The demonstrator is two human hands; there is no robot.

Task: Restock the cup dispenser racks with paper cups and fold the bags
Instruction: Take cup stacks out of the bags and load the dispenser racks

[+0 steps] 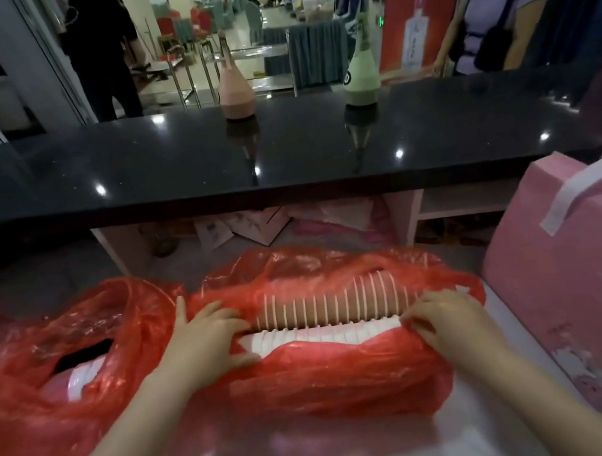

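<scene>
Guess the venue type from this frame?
Probably a restaurant or banquet hall service counter: black glossy countertop with two display bottles, dining tables and red chairs beyond, and a red liquor banner.

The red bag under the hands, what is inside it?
The red bag holds two stacks of paper cups lying sideways, seen through its opening. Their ends and anything beneath stay covered by plastic.

Cup stacks lie in a bag, gift box right.
</scene>
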